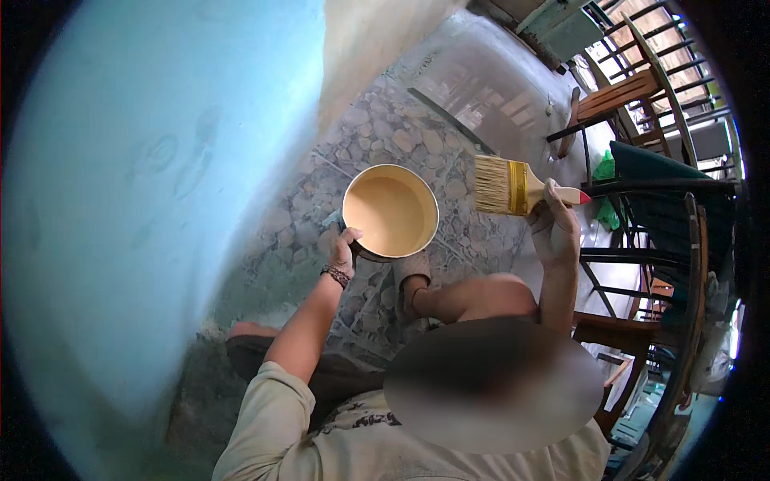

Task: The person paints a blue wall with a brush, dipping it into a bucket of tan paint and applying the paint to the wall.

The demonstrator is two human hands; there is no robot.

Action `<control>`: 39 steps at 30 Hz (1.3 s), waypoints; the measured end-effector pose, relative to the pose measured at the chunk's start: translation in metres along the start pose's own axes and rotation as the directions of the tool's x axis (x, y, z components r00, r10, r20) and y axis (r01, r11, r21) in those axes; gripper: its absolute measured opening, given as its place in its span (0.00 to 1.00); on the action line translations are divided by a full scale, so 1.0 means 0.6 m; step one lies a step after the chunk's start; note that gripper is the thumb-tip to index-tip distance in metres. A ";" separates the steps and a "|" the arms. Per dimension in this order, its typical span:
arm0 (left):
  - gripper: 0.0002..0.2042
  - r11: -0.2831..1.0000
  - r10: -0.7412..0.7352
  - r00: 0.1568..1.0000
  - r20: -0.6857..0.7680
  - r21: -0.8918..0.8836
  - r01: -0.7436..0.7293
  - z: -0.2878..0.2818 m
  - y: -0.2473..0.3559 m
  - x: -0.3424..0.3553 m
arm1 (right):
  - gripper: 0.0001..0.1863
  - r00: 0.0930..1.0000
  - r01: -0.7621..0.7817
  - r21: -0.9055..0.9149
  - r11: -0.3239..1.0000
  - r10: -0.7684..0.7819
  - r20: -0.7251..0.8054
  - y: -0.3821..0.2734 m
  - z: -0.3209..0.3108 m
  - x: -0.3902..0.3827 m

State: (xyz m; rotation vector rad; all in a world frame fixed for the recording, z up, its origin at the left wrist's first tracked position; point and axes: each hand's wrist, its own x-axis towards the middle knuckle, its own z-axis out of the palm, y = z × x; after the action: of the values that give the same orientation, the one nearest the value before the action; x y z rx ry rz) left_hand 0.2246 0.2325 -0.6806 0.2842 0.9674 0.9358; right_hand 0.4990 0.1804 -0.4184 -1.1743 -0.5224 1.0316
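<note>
My left hand [345, 252], with dark beaded bracelets at its wrist, is closed on the near left edge of a round paint can [431, 192]. Smooth peach-coloured paint [389, 212] lies inside the can. To the right of the can, my right hand [559, 228] grips a wide flat paintbrush [501, 186] by its pale, red-tipped handle. The brush has a yellow band, and its light bristles point left toward the can without touching it. Whether paint is on the bristles I cannot tell.
A light blue wall [160, 160] fills the left, with a peach-painted section [369, 48] beyond it. Stone-patterned floor tiles [409, 136] lie below, near my bent leg. Wooden chairs [618, 96] with dark metal frames and a green plastic bag [606, 167] stand along the right.
</note>
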 end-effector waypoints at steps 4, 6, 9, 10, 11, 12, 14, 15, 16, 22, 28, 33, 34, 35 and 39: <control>0.16 0.994 0.042 0.999 0.018 0.100 -0.043 0.036 -0.054 0.099 | 0.10 0.993 0.051 0.014 0.999 -0.049 -0.105 0.037 -0.112 0.050; 0.13 0.994 -0.099 0.994 0.052 0.039 0.097 0.055 -0.083 0.141 | 0.11 0.981 0.004 0.157 0.988 0.027 -0.191 0.065 -0.144 0.044; 0.44 0.975 -0.104 0.995 0.009 0.197 0.100 0.079 -0.117 0.195 | 0.12 0.962 -0.079 0.234 0.969 0.136 -0.236 0.117 -0.218 0.029; 0.44 0.973 -0.114 0.993 0.024 0.205 0.106 0.078 -0.135 0.220 | 0.12 0.944 -0.108 0.252 0.962 0.179 -0.277 0.130 -0.230 0.027; 0.28 0.978 -0.072 0.997 0.003 0.195 0.070 0.086 -0.152 0.242 | 0.12 0.941 -0.085 0.248 0.965 0.160 -0.299 0.137 -0.246 0.021; 0.13 0.982 -0.028 0.999 -0.020 0.185 0.031 0.096 -0.171 0.263 | 0.12 0.924 -0.107 0.245 0.964 0.187 -0.333 0.144 -0.261 0.017; 0.13 0.975 -0.055 0.996 0.067 0.220 0.039 0.158 -0.189 0.266 | 0.12 0.880 -0.102 0.235 0.967 0.198 -0.432 0.144 -0.290 -0.001; 0.13 0.962 -0.054 0.995 0.087 0.271 0.028 0.148 -0.184 0.291 | 0.12 0.886 -0.132 0.276 0.952 0.238 -0.397 0.152 -0.279 0.000; 0.13 0.946 -0.058 0.992 0.109 0.322 0.020 0.140 -0.186 0.313 | 0.12 0.889 -0.162 0.316 0.935 0.277 -0.364 0.159 -0.267 0.000; 0.14 0.906 -0.168 0.982 0.087 0.407 0.119 0.203 -0.200 0.353 | 0.12 0.849 -0.200 0.287 0.937 0.312 -0.426 0.183 -0.296 -0.001; 0.15 0.911 -0.215 0.965 0.148 0.386 0.144 0.198 -0.219 0.375 | 0.12 0.836 -0.198 0.237 0.951 0.290 -0.466 0.206 -0.313 0.002; 0.22 0.804 -0.011 0.987 0.160 0.588 -0.086 0.197 -0.213 0.379 | 0.12 0.766 -0.224 0.276 0.935 0.344 -0.543 0.221 -0.315 0.000; 0.22 0.801 -0.008 0.988 0.155 0.592 -0.086 0.195 -0.207 0.385 | 0.12 0.767 -0.229 0.281 0.932 0.350 -0.538 0.224 -0.316 -0.001; 0.23 0.557 0.025 0.981 0.191 0.813 -0.172 0.193 -0.197 0.392 | 0.11 0.773 -0.226 0.272 0.935 0.342 -0.534 0.226 -0.316 -0.002; 0.31 0.316 -0.005 0.992 0.127 0.941 -0.119 0.210 -0.181 0.365 | 0.10 0.754 -0.224 0.264 0.938 0.338 -0.562 0.227 -0.312 -0.006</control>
State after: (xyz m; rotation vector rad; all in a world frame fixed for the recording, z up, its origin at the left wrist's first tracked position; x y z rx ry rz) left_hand 0.4355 0.3627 -0.7995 1.4057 1.3401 0.2581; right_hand 0.5945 0.0888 -0.6081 -1.3594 0.2650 0.8658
